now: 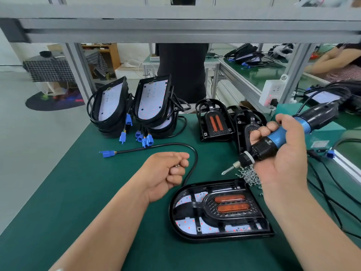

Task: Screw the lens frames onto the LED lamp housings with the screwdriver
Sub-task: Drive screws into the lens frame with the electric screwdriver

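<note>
A black LED lamp housing (220, 234) lies flat on the green mat near the front, with a lens frame (230, 204) with two orange lenses seated in it. My right hand (285, 153) grips the blue and black electric screwdriver (277, 139), its bit tilted down-left, above a heap of small screws (249, 176). My left hand (168, 173) is closed in a fist left of the housing, with small metal screws glinting between its fingers. The housing's black cable (192, 153) curls behind my left hand to a blue plug (108, 153).
Two stacks of housings with white LED boards (152, 102) lean at the back left. Loose lens frames (214, 122) stand at the back centre. Cables (328, 178) trail on the right. A person in black (181, 71) stands behind the bench. A power strip (272, 92) hangs on the frame.
</note>
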Available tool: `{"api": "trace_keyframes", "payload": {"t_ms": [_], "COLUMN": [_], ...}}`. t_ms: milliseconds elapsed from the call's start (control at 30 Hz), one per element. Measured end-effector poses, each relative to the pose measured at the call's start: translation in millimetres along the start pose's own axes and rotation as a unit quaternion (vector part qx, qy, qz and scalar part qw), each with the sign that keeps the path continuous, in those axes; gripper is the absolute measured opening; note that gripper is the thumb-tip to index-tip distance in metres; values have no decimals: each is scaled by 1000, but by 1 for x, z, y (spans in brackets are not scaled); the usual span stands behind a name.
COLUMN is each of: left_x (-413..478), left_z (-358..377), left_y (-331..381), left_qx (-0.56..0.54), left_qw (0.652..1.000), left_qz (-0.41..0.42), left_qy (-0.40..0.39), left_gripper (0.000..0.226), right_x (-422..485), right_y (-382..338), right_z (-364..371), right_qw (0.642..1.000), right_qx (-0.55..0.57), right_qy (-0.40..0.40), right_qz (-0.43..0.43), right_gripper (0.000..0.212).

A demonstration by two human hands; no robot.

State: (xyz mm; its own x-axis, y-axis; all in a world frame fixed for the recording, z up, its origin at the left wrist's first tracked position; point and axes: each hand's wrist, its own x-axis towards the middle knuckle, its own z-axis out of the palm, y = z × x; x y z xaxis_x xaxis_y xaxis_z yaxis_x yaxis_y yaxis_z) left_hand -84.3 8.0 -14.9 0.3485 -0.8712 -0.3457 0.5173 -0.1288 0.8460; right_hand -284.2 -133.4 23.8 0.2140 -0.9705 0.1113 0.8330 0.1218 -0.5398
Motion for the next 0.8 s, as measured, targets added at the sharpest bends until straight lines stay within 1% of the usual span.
{"api": "trace_keyframes", "payload": {"t_ms": [67,133,200,300,533,633,800], "left_x": [2,3,2,4,2,1,0], "left_z": [-2,-6,-8,-9,-11,-10,-10], "left_y": [-1,-2,-3,-5,-5,-5,-5], "left_qx": [7,23,29,21,70,91,95], "left_qw": [1000,999,997,995,987,983,980], "left_qz": [3,0,-3,3,30,35,47], "left_qy": [-10,-38,-69,-93,-139,-153,-170], "left_gripper": [15,12,14,19,23,19,11], "right_x": [-2,-4,-4,-3,-6,-8,-12], "right_y": [4,7,10,12,23,23,27], "right_z": [5,11,17,28,28,27,29], "right_qw": [1000,1000,1000,1000,999,999,1000], "right_qx": [-4,-7,-3,3,-3,-7,-17], "right_qy": [3,7,14,19,45,34,17], "right_qz": [4,8,14,15,13,6,1], "right_gripper": [16,14,12,13,25,22,15]}}
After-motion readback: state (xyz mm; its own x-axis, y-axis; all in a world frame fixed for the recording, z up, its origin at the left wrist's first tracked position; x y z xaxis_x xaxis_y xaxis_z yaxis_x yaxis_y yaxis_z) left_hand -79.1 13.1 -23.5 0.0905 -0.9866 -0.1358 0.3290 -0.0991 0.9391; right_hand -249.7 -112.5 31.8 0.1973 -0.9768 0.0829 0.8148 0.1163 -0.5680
